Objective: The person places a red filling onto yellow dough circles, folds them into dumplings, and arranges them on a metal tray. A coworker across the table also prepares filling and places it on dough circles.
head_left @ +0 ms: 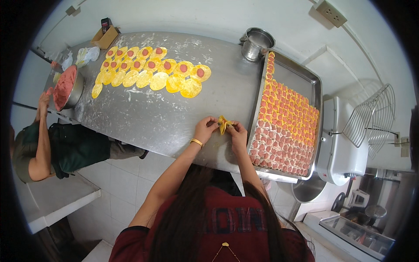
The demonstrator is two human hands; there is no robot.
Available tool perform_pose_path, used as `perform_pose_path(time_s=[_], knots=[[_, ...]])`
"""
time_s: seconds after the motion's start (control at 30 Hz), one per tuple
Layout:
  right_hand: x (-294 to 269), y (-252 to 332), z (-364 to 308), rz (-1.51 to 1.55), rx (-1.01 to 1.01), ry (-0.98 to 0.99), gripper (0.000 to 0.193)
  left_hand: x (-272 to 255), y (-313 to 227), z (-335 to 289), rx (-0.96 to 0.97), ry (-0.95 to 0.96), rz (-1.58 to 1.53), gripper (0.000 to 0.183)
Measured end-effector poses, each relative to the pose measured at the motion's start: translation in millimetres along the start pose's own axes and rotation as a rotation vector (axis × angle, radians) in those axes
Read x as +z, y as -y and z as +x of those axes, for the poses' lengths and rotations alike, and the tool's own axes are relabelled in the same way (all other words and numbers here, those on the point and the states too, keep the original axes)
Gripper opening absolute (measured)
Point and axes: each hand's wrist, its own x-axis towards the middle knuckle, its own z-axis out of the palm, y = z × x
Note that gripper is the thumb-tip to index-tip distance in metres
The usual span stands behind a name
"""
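Above the table's near edge, a folded yellow dumpling wrapper (223, 125) is pinched between my two hands. My left hand (206, 130) grips its left side with thumb and fingertips, and my right hand (238, 134) holds the right side. Any filling inside it is hidden. Just right of my hands lies a large metal tray (295, 73), packed with rows of open-topped dumplings (286, 109), some yellow-skinned and some paler. Farther left, round yellow wrappers (158, 81) lie in overlapping rows; the two far rows carry pink dabs of filling, while the nearest row is bare.
A steel table (148, 118) dusted with flour lies under everything. At its left end a co-worker (65, 146) holds a tilted metal bowl (78, 89) of pink filling. A steel pot (257, 46) stands behind the tray, and a white scale-like machine (345, 144) with a wire rack is right of it.
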Motion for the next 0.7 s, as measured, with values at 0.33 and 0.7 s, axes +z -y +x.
perform_pose_path(time_s=[0.33, 0.7], knots=[[14.5, 14.9, -21.3, -0.044, -0.128, 0.066, 0.023, 8.3, -22.9, -24.2, -0.050, -0.097, -0.468, 0.025], [-8.6, 20.3, -10.6, -0.362, -0.159, 0.287, 0.030, -11.7, -19.6, -35.7, 0.391, -0.098, 0.395, 0.016]])
